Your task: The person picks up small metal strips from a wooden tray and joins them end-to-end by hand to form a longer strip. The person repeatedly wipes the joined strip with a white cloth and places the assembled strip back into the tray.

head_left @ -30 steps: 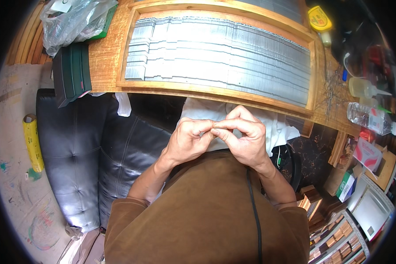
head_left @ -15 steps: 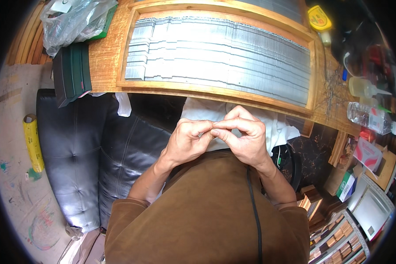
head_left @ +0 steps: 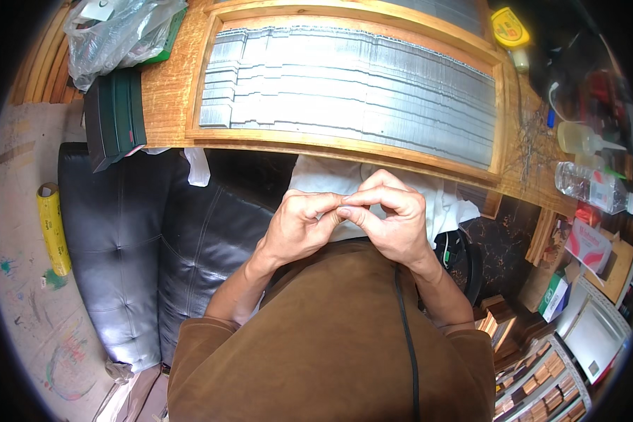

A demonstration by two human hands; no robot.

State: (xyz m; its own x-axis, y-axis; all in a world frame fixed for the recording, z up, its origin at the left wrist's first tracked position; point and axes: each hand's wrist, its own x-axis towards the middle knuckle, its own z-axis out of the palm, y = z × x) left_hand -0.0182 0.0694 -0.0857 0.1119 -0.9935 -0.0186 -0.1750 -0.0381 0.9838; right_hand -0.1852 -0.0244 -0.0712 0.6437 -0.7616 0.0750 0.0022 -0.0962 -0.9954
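Both pinched closed, left hand (head_left: pixel 301 224) and right hand (head_left: pixel 399 225) touching, anything held between them indiscernible.

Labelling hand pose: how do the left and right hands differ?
The left hand has thumb and forefinger close together; the right hand has them bowed apart around a gap. The right hand shows another bent finger beyond its forefinger; the left hand's other fingers are mostly hidden. Shared: both are bare, fingertips meeting; anything between them is too small to tell.

Whether the left grip (head_left: pixel 301 224) or right grip (head_left: pixel 401 228) pinches anything is hidden
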